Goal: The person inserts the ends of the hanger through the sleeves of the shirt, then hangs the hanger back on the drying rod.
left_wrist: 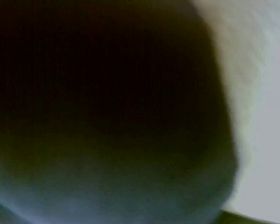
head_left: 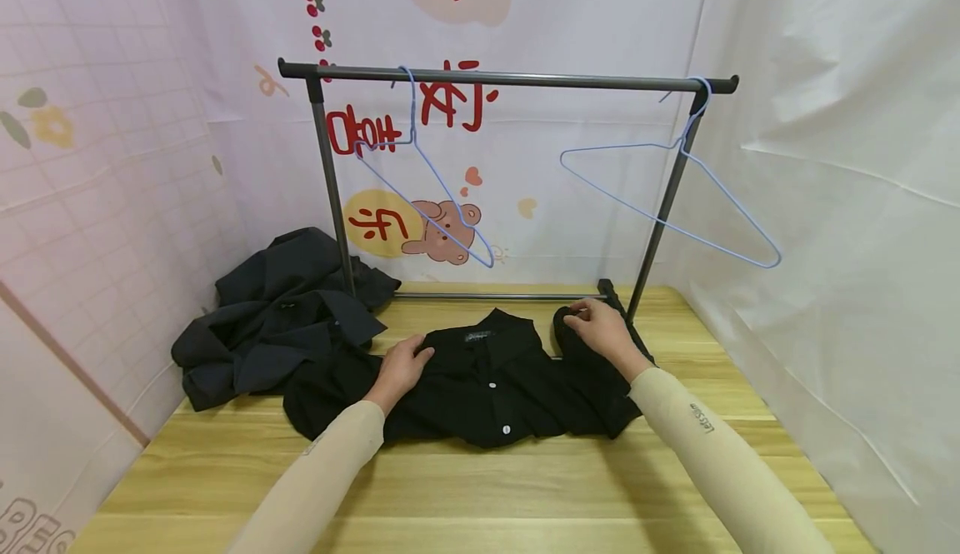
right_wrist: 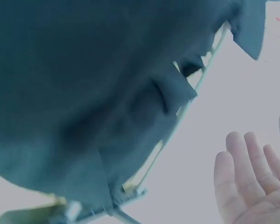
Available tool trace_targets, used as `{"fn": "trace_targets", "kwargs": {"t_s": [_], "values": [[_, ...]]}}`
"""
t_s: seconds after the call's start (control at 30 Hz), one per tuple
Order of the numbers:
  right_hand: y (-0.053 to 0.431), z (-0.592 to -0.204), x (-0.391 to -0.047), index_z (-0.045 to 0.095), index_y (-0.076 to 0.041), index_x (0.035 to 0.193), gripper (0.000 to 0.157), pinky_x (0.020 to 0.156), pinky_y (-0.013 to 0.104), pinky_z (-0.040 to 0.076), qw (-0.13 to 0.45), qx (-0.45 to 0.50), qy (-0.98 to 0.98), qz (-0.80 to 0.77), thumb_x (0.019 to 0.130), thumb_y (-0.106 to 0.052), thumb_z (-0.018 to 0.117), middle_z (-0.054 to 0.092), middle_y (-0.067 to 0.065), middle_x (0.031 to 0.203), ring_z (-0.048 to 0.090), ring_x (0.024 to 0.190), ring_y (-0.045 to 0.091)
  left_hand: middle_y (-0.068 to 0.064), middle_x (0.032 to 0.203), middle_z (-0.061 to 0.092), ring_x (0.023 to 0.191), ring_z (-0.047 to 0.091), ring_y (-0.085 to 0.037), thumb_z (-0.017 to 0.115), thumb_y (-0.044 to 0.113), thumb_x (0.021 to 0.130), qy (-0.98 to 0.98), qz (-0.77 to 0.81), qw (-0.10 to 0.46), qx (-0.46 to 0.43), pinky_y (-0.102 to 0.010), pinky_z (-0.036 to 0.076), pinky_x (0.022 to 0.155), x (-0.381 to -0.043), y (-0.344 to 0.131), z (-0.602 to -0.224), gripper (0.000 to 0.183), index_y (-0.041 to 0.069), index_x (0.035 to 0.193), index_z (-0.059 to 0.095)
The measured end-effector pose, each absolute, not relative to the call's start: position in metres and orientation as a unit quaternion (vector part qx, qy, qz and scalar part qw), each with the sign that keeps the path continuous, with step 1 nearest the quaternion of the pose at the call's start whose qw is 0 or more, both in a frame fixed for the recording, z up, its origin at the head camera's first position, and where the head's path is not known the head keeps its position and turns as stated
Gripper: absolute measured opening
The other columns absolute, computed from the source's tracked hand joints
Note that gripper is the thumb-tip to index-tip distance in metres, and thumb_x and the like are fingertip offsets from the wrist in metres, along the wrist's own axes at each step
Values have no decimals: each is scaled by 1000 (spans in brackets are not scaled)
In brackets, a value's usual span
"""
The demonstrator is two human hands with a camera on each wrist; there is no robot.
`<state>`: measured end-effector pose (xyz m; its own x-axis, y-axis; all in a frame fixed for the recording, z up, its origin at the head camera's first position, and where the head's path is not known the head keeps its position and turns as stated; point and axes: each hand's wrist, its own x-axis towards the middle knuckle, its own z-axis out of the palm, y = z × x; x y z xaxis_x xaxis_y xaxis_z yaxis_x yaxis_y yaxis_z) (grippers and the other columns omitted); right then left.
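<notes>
A black shirt point(head_left: 517, 387) with a collar and pale buttons lies spread on the wooden table, collar toward the rack. My left hand point(head_left: 400, 369) grips it near the shoulder beside the collar; most of its fingers are hidden from above. At the shirt's right side, my right hand point(head_left: 602, 329) is by a raised fold of the sleeve. The right wrist view shows fingers point(right_wrist: 240, 172) straight, with no cloth in the visible palm; dark cloth point(right_wrist: 84, 93) fills much of that view. In the left wrist view, everything is dark and blurred.
A grey metal clothes rack point(head_left: 510, 79) stands at the back of the table. Two blue wire hangers, one left point(head_left: 431, 171) and one right point(head_left: 675, 196), hang from its bar. More dark clothes point(head_left: 277, 321) lie heaped at the left, against the shirt's edge.
</notes>
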<state>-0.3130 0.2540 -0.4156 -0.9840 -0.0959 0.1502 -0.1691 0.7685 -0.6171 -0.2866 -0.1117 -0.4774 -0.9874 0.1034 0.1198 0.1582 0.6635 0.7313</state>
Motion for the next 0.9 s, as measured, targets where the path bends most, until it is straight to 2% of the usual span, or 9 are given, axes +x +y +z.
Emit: {"fn": "trace_targets", "kwargs": {"t_s": [0.13,0.23,0.37,0.47,0.67,0.77,0.9], "values": [[267,-395,-315,57,2,130,42,91,53,48,105,70,-936,329,101,-28,59,65,24,119,62,107,40,-23,145,48,134,44,-40,53,20,104,-912,-403,25,-68,-55,36,107,-287,-112,-477,44,0,143,50],[274,-382,-316,57,4,129,41,90,53,47,143,64,-934,320,101,-26,59,66,25,116,62,106,41,-23,144,49,133,44,-41,53,19,104,-914,-399,29,-69,-55,36,106,-288,-113,-478,42,0,142,51],[283,-371,-318,55,6,131,42,90,54,47,198,64,-928,310,100,-23,60,63,26,116,61,106,42,-20,127,62,118,56,-39,54,19,104,-914,-398,37,-71,-53,44,95,-289,-112,-478,26,3,122,63],[286,-363,-317,56,9,130,40,89,56,46,269,83,-912,299,99,-17,62,60,29,117,58,105,44,-18,122,64,114,58,-38,54,20,104,-914,-399,36,-70,-52,45,92,-289,-112,-478,24,3,117,64],[295,-335,-315,63,7,121,34,83,58,45,450,109,-860,215,94,-13,69,61,27,115,56,104,46,-19,133,59,123,53,-39,53,20,104,-913,-400,32,-66,-54,42,100,-288,-112,-478,32,3,130,61],[304,-316,-315,63,6,121,34,86,58,43,509,97,-832,198,94,-14,68,60,26,118,54,107,46,-19,130,61,120,55,-39,54,20,104,-914,-398,32,-67,-53,43,97,-288,-111,-479,31,3,127,62],[322,-294,-316,56,5,132,43,105,53,30,537,45,-818,202,98,-20,63,50,24,136,43,125,42,-18,130,61,121,55,-38,54,20,104,-915,-397,31,-67,-53,43,98,-288,-112,-479,31,3,129,62]]}}
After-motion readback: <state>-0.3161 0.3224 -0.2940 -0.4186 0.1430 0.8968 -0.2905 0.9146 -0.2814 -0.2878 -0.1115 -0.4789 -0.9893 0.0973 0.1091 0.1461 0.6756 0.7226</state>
